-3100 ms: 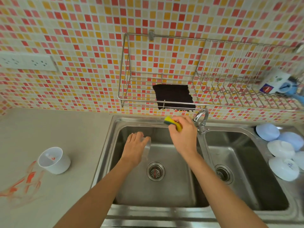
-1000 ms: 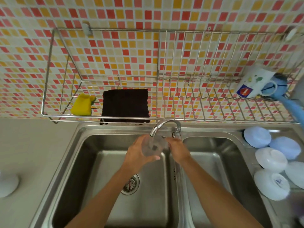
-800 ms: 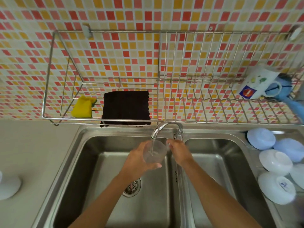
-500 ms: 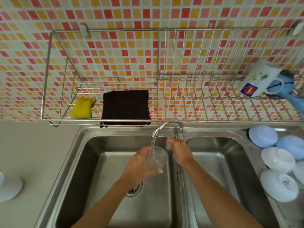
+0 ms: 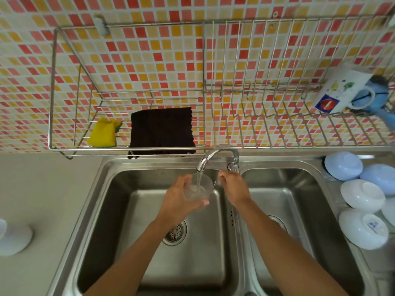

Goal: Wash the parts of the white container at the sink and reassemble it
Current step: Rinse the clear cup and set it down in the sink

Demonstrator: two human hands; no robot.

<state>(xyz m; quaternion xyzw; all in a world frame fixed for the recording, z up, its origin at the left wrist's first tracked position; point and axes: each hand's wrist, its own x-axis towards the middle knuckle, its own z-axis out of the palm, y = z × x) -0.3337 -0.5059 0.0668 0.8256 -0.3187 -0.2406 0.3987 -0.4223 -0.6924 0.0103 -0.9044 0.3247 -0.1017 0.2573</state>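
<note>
So, left hand (image 5: 178, 201) has its fingers wrapped round the clear cup (image 5: 197, 188), held under the running tap (image 5: 210, 158) over the left sink (image 5: 119, 210) | right hand (image 5: 234, 186) by the tap base, fingers curled, can't tell if gripping | yellow sponge (image 5: 102, 134) on the wire rack (image 5: 51, 92) | white container (image 5: 15, 239) on the tabletop (image 5: 42, 189)

Two bare forearms enter from the bottom edge — no sleeves, no watch, no bracelet or ring to be seen on either. The left hand (image 5: 178, 200) shows a pale, unpainted thumbnail. The right hand (image 5: 234, 188) shows one fingertip with a dark nail — whether polish or shadow cannot be told.
</note>
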